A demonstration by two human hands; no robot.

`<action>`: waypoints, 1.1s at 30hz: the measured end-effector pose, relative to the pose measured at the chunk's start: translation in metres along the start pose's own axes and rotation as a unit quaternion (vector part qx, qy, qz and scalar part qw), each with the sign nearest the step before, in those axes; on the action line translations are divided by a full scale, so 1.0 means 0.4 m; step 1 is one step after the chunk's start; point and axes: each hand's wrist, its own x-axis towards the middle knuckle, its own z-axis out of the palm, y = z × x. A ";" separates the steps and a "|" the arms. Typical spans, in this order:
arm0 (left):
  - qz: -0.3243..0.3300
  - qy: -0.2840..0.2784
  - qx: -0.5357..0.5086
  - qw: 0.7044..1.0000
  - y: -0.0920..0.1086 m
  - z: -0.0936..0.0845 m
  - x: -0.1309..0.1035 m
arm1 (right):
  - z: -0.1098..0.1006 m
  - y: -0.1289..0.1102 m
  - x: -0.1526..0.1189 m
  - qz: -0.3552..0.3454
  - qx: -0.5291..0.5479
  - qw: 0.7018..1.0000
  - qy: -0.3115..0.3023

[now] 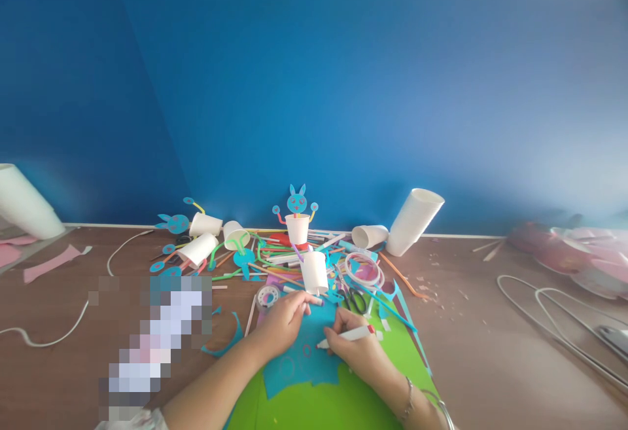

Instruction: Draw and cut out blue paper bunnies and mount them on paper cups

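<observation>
My right hand [356,345] grips a white marker [354,334] with a red end; its tip touches a blue paper sheet [314,368]. Small drawn outlines, one red, show on that sheet beside the tip. My left hand [287,322] rests on the sheet's upper left part, fingers stretched out, the forefinger reaching right. Just past its fingertips lies a white marker with a purple end [321,302]. Under the blue sheet is green paper [363,404]. A white paper cup [314,273] with a purple straw stands just beyond my hands.
A cup with a blue rabbit face [297,204] stands near the wall. Several fallen cups, straws and blue cutouts lie leftward. Black-handled scissors [357,300], a tape roll [267,296] and a pink ring-shaped coil [364,269] lie nearby. Leaning right is a cup stack [415,222]; cables [544,299] cross the table.
</observation>
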 end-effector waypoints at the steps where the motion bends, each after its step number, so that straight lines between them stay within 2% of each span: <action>1: -0.002 0.000 0.001 1.000 0.001 0.000 0.000 | 0.000 -0.001 0.000 0.000 -0.004 1.000 0.002; 33: 0.003 0.002 -0.002 1.000 -0.012 0.006 -0.002 | -0.007 0.006 0.003 -0.020 -0.038 0.998 0.044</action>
